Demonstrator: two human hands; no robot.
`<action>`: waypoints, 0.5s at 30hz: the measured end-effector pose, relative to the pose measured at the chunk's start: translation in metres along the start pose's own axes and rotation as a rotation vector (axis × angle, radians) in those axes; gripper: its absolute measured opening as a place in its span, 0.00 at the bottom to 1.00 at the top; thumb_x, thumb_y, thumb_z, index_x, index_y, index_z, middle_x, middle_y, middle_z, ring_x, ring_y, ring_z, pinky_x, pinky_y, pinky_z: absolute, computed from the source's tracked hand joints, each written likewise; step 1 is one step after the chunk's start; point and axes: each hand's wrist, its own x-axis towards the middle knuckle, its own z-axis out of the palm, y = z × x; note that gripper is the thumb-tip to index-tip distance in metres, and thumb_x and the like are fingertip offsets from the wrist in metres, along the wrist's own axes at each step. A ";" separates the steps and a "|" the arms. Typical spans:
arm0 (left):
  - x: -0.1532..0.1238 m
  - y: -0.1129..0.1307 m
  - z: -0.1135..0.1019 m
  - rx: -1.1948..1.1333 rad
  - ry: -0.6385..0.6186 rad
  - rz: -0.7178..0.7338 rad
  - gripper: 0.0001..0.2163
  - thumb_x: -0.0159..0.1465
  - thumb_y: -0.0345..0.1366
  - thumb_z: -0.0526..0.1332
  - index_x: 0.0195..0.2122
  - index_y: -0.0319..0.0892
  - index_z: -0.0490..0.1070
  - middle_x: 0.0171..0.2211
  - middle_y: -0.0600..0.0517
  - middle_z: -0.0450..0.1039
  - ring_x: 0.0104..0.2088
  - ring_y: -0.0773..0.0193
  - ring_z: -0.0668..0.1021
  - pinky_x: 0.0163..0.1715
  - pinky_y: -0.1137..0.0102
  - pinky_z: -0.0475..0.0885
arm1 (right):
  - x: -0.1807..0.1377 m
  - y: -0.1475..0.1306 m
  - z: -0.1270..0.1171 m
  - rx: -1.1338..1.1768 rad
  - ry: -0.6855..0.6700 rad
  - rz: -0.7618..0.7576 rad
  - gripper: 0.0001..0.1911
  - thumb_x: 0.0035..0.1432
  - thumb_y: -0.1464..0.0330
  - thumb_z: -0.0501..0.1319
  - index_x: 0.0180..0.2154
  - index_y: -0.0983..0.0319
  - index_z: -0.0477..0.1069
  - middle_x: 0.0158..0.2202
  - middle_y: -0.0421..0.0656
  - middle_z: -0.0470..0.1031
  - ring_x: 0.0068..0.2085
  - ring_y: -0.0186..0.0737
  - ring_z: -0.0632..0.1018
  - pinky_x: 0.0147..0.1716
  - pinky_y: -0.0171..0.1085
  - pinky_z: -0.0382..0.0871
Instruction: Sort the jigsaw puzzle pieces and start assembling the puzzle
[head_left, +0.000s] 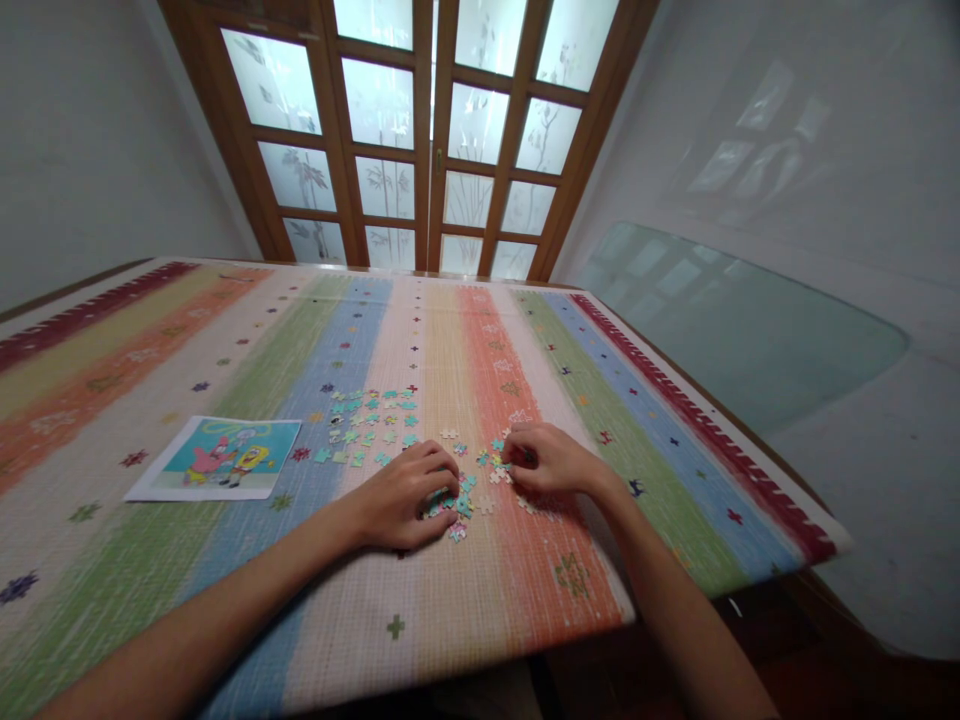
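Both hands rest on a striped tablecloth (465, 340) among small jigsaw pieces. My left hand (409, 495) lies curled, palm down, over a cluster of teal and pink puzzle pieces (459, 500), fingertips pressing on them. My right hand (547, 460) is closed in a pinch on a puzzle piece (501, 468) at its fingertips. Several more loose teal pieces (371, 420) are spread just beyond the left hand. A cartoon reference picture (217, 458) lies flat to the left.
The table's right edge (720, 420) and near edge (465, 665) are close to my arms. A glass pane (735, 330) leans against the right wall. A wooden-framed frosted glass door (427, 140) stands behind the table.
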 end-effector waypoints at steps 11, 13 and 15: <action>0.000 -0.002 -0.006 -0.016 0.005 0.000 0.04 0.64 0.32 0.59 0.39 0.43 0.72 0.41 0.47 0.76 0.44 0.55 0.74 0.49 0.58 0.71 | -0.006 0.013 -0.009 0.007 0.009 0.047 0.11 0.49 0.79 0.60 0.33 0.63 0.77 0.29 0.41 0.76 0.29 0.35 0.72 0.31 0.34 0.62; -0.001 -0.003 -0.005 -0.015 0.010 -0.001 0.05 0.64 0.32 0.59 0.39 0.43 0.72 0.41 0.48 0.76 0.44 0.55 0.74 0.49 0.57 0.71 | -0.007 0.014 -0.010 0.039 0.012 0.053 0.11 0.48 0.80 0.60 0.32 0.63 0.78 0.28 0.41 0.76 0.28 0.34 0.72 0.31 0.34 0.62; -0.001 -0.004 -0.004 -0.017 0.014 -0.001 0.05 0.64 0.31 0.59 0.40 0.43 0.73 0.41 0.48 0.76 0.44 0.55 0.74 0.50 0.57 0.71 | -0.007 0.014 -0.011 0.098 0.001 0.047 0.11 0.49 0.80 0.61 0.33 0.63 0.78 0.28 0.40 0.76 0.28 0.34 0.72 0.30 0.33 0.62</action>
